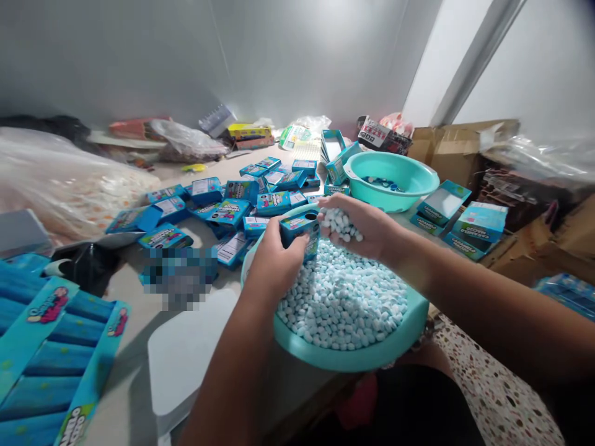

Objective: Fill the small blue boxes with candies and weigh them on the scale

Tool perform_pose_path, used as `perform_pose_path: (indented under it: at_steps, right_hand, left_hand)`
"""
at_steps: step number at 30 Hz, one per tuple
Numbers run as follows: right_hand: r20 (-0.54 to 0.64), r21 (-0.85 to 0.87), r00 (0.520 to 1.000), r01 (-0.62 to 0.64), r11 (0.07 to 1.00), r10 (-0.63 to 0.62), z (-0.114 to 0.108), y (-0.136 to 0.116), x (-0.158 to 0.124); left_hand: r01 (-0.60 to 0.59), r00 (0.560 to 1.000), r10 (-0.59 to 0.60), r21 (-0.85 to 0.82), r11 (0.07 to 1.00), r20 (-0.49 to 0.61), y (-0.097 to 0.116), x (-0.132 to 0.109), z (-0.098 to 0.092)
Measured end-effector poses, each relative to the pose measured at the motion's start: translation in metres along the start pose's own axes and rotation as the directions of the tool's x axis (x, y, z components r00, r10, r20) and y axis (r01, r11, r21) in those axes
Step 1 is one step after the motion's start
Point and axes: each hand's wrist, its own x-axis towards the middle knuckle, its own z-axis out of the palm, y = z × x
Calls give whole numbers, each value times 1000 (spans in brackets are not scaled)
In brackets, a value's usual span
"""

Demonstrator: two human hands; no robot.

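While beside box [294, 228], right grip [367, 224] cupped

Box [296, 228] is glossy printed card; pellets [344, 303] look smooth, matt; basin [346, 361] is smooth plastic; bag [60, 164] is shiny, crinkled film.

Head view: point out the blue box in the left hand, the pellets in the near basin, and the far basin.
Blue box [312, 240], head view: side below the opening.
Pellets [346, 300], head view: middle of the pile.
Far basin [395, 168], head view: inner wall.
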Motion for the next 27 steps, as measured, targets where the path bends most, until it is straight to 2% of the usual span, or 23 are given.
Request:
perform_pose_path:
  at_steps: [3,6,9,13,21,24,27]
  right_hand:
    - [6,24,998,63,998,-64,8,-19,7]
    - [37,24,990,132,991,-133,14,-27,20]
    - [39,-16,975,221,975,-221,14,-21,34]
    - [-30,-60,938,344,937,-346,9,-7,41]
    - [-85,-213,921,356,910,-380,3,-3,44]
    - [-98,-202,918,359,911,-384,3,-1,47]
    - [-60,-138,908,404,904,-415,3,2,47]
  left_hand:
    - [-1,1000,0,51,999,24,6,-5,-2]
    - [19,999,-23,85,996,42,10,-9,-3]
    - [17,991,-23,46,999,129,10,-10,-3]
    - [20,981,-29,49,999,191,7,-9,-2]
    - [-13,972,-9,92,996,237,8,-11,-2]
    - [-25,964,-1,96,995,264,7,-12,-2]
    - [-15,963,-12,98,995,271,7,-13,-2]
